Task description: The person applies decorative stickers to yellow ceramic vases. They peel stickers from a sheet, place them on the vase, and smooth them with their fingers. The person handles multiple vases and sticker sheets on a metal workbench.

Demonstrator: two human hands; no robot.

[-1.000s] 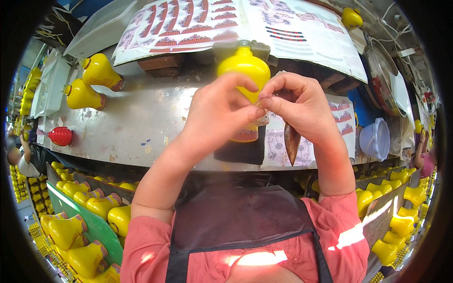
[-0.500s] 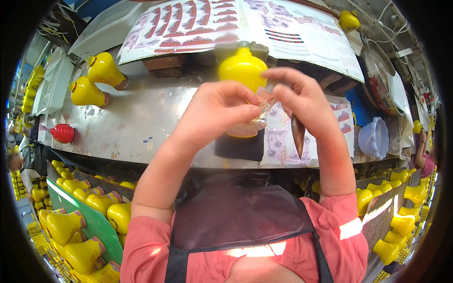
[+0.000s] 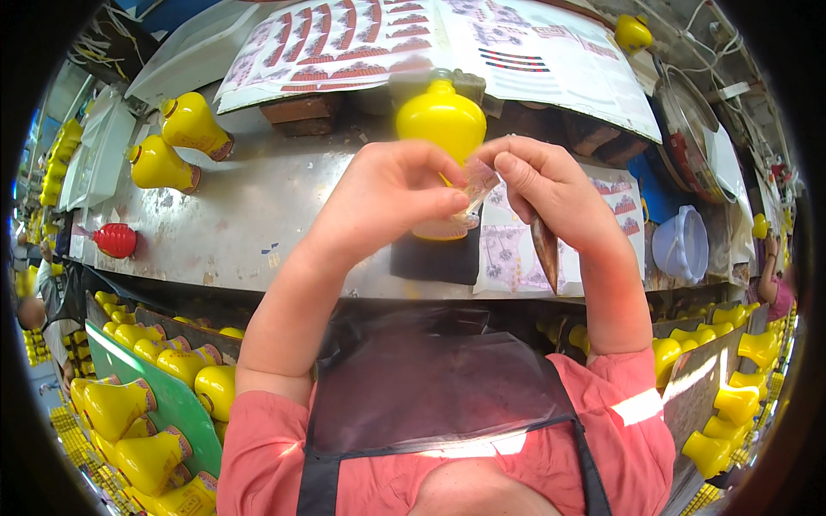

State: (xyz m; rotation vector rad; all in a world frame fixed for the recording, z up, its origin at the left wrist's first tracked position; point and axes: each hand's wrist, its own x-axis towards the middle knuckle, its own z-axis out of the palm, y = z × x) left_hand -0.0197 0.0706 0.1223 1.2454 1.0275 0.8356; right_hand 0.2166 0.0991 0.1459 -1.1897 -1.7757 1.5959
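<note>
Two hands meet over a scuffed metal workbench [image 3: 258,232], w/ printed sticker sheets [image 3: 361,39] propped along the back & yellow plastic bottles [image 3: 176,142] lying at left beside a red one [image 3: 114,240]. Crates of more yellow bottles [image 3: 142,413] crowd both sides below. Left hand [image 3: 387,198] & right hand [image 3: 551,185] both pinch a small clear sticker [image 3: 477,182] in front of a yellow bottle [image 3: 440,125] standing on the bench; right hand also grips a brown blade-like tool [image 3: 545,249], pointing down. Vs. half a sec. earlier: hands sit slightly lower, showing more of the bottle; the pinch is unchanged.
</note>
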